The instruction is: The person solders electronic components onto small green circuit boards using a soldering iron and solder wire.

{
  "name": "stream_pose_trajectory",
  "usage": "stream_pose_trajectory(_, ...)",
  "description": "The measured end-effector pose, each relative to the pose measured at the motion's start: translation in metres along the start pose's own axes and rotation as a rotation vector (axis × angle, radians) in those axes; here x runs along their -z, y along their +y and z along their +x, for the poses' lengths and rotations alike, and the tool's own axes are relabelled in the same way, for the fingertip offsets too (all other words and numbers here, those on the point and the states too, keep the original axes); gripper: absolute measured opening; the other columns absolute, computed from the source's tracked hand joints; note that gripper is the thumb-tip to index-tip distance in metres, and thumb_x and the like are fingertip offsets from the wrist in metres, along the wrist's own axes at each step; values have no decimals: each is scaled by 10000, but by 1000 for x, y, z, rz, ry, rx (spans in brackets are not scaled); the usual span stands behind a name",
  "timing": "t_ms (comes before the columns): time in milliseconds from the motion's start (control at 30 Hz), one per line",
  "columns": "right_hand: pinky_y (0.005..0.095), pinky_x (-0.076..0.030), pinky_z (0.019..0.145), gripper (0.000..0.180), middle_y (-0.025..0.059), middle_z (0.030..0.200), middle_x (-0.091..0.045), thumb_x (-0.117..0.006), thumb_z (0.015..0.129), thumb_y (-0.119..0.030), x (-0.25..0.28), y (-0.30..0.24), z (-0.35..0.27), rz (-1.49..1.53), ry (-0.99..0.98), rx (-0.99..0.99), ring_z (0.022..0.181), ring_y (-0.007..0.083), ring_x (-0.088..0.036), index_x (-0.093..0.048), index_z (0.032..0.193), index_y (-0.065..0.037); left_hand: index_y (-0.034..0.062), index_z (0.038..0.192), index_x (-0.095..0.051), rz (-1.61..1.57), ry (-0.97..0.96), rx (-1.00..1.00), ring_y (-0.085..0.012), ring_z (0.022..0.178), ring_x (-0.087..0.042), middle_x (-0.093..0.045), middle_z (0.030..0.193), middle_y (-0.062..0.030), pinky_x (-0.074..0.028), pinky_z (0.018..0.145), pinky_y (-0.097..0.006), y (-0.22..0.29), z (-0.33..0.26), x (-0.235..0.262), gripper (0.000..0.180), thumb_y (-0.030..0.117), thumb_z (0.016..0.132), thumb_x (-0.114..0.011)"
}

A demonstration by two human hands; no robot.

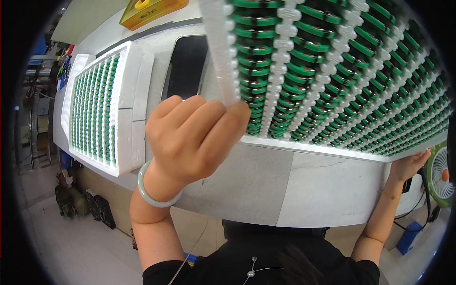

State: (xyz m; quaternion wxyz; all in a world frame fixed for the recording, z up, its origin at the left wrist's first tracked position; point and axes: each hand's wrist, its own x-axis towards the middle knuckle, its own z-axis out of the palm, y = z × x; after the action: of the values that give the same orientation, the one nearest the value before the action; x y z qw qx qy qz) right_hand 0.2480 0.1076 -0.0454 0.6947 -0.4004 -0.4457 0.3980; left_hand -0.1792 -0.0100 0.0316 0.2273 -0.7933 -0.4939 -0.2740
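Note:
A large white plastic tray (219,61) is raised close in front of me, tilted so that its inside shows. Rows of round green circuit boards (300,71), with shiny metal parts on them, stand on edge in its slots. My left hand (192,137) is closed on the tray's left edge near the lower corner. At the lower right corner, my right hand (409,166) grips the rim, its fingers partly hidden behind the tray. A pale green bangle (159,202) circles my left wrist.
A white foam box (131,114) with a similar tray of green boards stands at the left on the grey table (247,185). Behind my left hand lies a dark phone (186,66). A yellow box (153,12) sits farther back; a green fan (441,173) is at the right edge.

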Motion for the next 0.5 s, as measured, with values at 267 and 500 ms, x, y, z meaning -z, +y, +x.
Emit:
stream_pose_trajectory(267, 278, -392, 857, 313, 22, 1031, -497, -200, 953, -280, -29, -8, -10, -16, 14, 33, 955, 123, -485, -398, 1094, -84, 70, 733, -606, 6, 25, 9, -109, 410, -367, -412, 503, 6, -261, 402, -233, 3, 0, -6, 214, 46, 569, -742)
stream_pose_trajectory(500, 304, -379, 895, 324, 62, 1139, -471, -210, 952, -264, -22, -6, -8, 8, -4, 50, 1023, 157, -472, -381, 1139, -63, 59, 729, -607, 2, -7, 79, -106, 406, -361, -397, 481, 9, -264, 402, -229, 8, 0, -6, 207, 2, 564, -718)
